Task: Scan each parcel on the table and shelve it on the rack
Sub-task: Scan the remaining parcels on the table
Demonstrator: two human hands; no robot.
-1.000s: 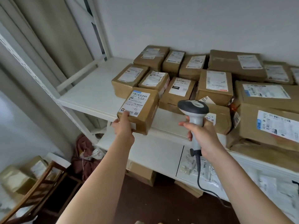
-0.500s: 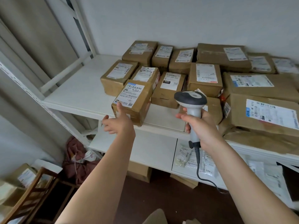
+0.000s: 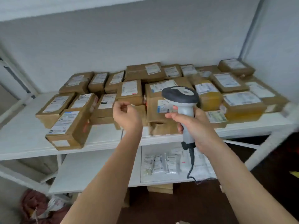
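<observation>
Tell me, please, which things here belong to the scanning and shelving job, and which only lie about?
Job:
scanner, gripped by the right hand
front parcel on the rack shelf
left hand, loosely curled, holding nothing

Lying about:
plastic bags on the lower shelf
reddish cloth bundle on the floor
</observation>
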